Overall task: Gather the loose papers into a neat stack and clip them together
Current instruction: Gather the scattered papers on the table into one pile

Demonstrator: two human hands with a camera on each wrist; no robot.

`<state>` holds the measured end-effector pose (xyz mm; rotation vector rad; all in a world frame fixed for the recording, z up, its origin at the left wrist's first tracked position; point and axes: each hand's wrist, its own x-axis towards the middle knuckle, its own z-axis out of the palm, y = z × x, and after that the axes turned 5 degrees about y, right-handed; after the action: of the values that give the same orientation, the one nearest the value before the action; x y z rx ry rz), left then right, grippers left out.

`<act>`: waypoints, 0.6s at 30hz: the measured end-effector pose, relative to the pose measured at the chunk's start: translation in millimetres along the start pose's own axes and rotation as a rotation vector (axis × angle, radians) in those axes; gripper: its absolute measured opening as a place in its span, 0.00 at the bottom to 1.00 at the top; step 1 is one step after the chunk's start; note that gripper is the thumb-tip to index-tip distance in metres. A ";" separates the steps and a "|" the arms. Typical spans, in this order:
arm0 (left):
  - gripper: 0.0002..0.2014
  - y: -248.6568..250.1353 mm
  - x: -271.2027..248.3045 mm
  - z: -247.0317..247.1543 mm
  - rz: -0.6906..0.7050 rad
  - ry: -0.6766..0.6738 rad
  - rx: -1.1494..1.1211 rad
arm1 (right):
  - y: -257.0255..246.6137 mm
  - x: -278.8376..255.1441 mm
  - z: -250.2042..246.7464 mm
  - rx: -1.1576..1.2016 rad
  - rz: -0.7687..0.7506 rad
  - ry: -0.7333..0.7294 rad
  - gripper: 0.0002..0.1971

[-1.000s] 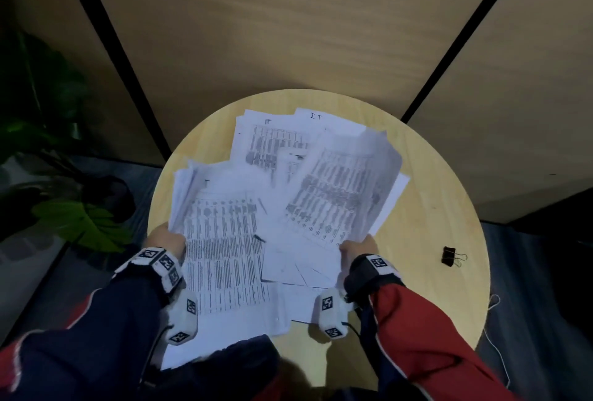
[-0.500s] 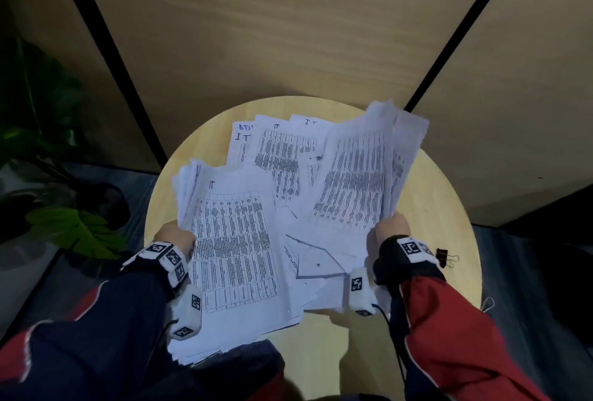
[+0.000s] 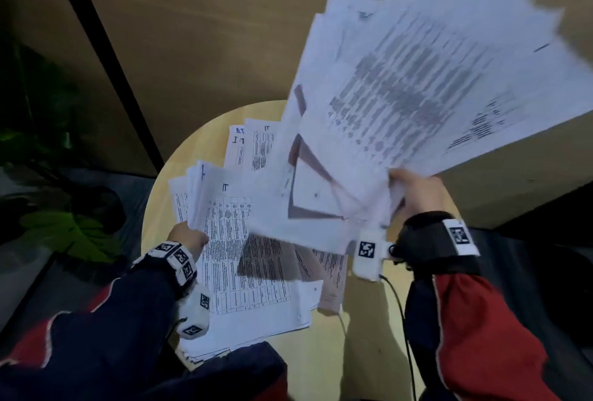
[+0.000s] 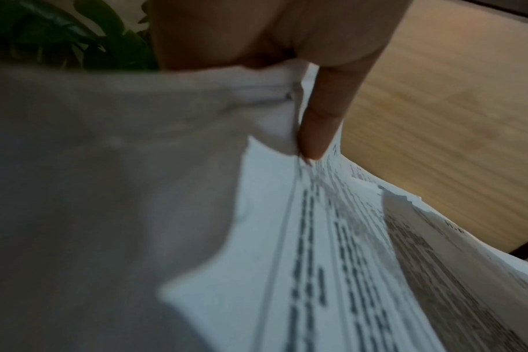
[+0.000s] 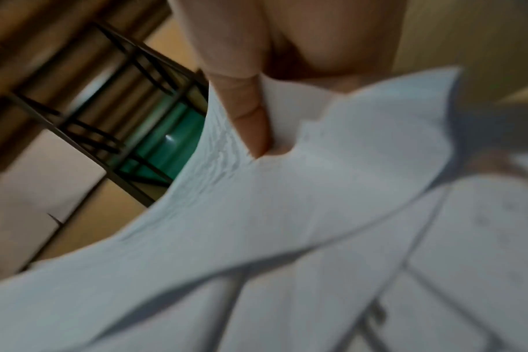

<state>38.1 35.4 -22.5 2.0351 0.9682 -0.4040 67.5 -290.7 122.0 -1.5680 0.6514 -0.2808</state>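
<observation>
My right hand point(image 3: 414, 195) grips a fanned bundle of printed papers point(image 3: 401, 92) by its near edge and holds it high above the round wooden table point(image 3: 167, 182). Its thumb point(image 5: 247, 114) lies on top of the sheets in the right wrist view. My left hand point(image 3: 187, 237) pinches a second sheaf of papers point(image 3: 240, 253) at its left edge, low over the table's near left part. In the left wrist view its thumb point(image 4: 320, 123) presses on that sheaf point(image 4: 332, 262). A few more sheets point(image 3: 248, 143) lie flat on the table behind. The binder clip is hidden.
Wooden wall panels point(image 3: 208, 31) with black seams stand right behind the table. A green potted plant point(image 3: 67, 230) sits on the floor to the left. Thin cables point(image 3: 401, 310) hang from my right wrist over the table's near right edge.
My right hand has lifted its bundle of papers up and to the right, well off the table. The left hand has kept its sheaf at about the same place. The binder clip is now covered.
</observation>
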 end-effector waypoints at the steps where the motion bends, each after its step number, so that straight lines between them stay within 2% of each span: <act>1: 0.26 0.8 -4.5 -2.3 -0.008 -0.003 -0.059 | 20.2 -3.5 9.8 0.002 0.033 -0.087 0.06; 2: 0.27 0.4 -5.0 -3.1 0.002 -0.013 -0.126 | 44.4 -5.3 19.4 0.001 0.094 -0.162 0.07; 3: 0.31 0.2 -4.9 -4.4 -0.005 -0.054 -0.207 | 64.8 -7.7 27.4 -0.035 0.161 -0.208 0.16; 4: 0.39 -1.2 -1.5 -4.4 -0.018 -0.111 -0.282 | 78.7 -13.0 35.3 -0.090 0.225 -0.224 0.30; 5: 0.49 -2.5 0.4 -4.0 -0.034 -0.172 -0.343 | 96.4 -20.0 42.5 -0.118 0.287 -0.238 0.36; 7: 0.55 -15.1 19.1 4.8 -0.072 -0.229 -0.439 | 129.6 -36.8 54.5 -0.255 0.340 -0.262 0.19; 8: 0.56 -22.8 32.1 9.9 -0.088 -0.233 -0.454 | 147.2 -46.3 59.9 -0.335 0.346 -0.273 0.17; 10: 0.58 -20.0 24.6 4.2 -0.119 -0.270 -0.416 | 164.7 -60.7 67.6 -0.441 0.363 -0.279 0.25; 12: 0.57 -16.8 15.3 0.2 -0.135 -0.304 -0.412 | 174.6 -50.8 73.4 -0.546 0.314 -0.243 0.19; 14: 0.64 -15.3 13.5 -0.6 -0.161 -0.287 -0.440 | 174.8 -36.7 74.6 -0.684 0.260 -0.257 0.12; 18: 0.62 -17.1 16.1 2.4 -0.161 -0.159 -0.303 | 177.4 -14.8 77.4 -0.966 0.086 -0.453 0.06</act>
<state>35.8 47.6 -42.6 1.6347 1.0306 -0.4677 56.0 -215.5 -56.6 -2.4019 0.5058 0.5319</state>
